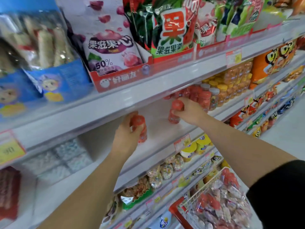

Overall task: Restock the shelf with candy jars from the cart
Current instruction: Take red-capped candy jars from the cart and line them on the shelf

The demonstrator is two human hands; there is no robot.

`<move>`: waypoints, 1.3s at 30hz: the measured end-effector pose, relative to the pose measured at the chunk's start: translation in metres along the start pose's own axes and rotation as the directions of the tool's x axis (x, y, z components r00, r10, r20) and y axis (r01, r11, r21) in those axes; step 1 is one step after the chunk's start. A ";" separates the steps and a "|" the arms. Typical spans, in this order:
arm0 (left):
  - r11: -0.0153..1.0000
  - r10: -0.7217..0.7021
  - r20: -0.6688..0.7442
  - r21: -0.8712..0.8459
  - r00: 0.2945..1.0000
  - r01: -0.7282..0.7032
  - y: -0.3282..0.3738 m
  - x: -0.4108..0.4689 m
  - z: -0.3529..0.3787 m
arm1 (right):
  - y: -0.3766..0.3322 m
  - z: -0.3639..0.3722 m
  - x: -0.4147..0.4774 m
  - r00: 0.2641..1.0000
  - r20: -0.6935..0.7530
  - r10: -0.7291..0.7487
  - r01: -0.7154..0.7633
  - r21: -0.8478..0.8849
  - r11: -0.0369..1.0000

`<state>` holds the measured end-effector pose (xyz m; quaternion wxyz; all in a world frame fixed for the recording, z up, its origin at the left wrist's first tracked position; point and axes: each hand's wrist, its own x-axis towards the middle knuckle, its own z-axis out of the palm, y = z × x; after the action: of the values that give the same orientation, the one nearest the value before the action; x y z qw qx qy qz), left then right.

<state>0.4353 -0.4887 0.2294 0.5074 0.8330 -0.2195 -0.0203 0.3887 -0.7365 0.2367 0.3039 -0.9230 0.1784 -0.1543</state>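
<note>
Head view is showing the left hand (126, 133) gripping an upright red candy jar (141, 129) well left of the stocked jar row (200, 95) on the white shelf (158, 131). The right hand (189, 111) is clamping a second upright jar (175, 111) just beside that row, nearer it.

The near jar (140, 124), in the left hand (125, 136), is at the shelf's (161, 136) front edge; the far jar (176, 106), in the right hand (191, 111), sits deeper and to the right — a jar row (204, 96) packed just beyond. The cart (179, 212) stands below, near right.
</note>
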 end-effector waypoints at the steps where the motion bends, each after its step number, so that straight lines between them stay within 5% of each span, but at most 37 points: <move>1: 1.000 -0.006 0.001 0.010 1.000 0.006 -0.005 0.001 0.001 | 0.000 0.002 0.004 1.000 0.013 0.000 0.000 -0.008 1.000; 6: 1.000 -0.021 -0.002 -0.012 1.000 0.021 -0.010 0.011 0.013 | -0.001 0.011 0.017 0.999 -0.013 0.045 -0.044 0.061 0.997; 9: 0.999 -0.022 0.061 -0.036 0.998 0.024 -0.013 0.013 0.019 | 0.004 0.024 -0.006 0.961 -0.226 0.157 -0.105 0.225 0.969; 11: 0.998 -0.045 0.115 -0.027 0.992 0.049 -0.019 0.011 0.023 | 0.010 0.040 -0.030 0.953 -0.291 0.083 -0.050 0.118 0.992; 14: 0.997 -0.076 0.132 0.038 0.988 0.072 -0.020 0.010 0.031 | 0.013 0.056 -0.048 0.988 -0.151 -0.019 -0.026 -0.289 0.957; 16: 0.997 -0.062 0.131 0.059 0.989 0.055 -0.015 0.014 0.037 | 0.010 0.055 -0.038 0.994 -0.107 -0.017 -0.025 -0.377 0.926; 28: 0.994 -0.114 0.134 0.016 0.984 0.113 -0.015 0.035 0.054 | 0.038 0.051 0.070 0.989 0.144 0.020 0.023 -0.292 0.956; 39: 0.995 -0.098 0.094 0.024 0.991 0.096 -0.024 0.036 0.057 | 0.031 0.058 0.052 0.990 0.133 0.054 -0.004 -0.349 0.937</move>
<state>0.4616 -0.5409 0.1884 0.4865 0.8458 -0.2026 -0.0824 0.4507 -0.7528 0.1822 0.1503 -0.9680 0.1945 -0.0505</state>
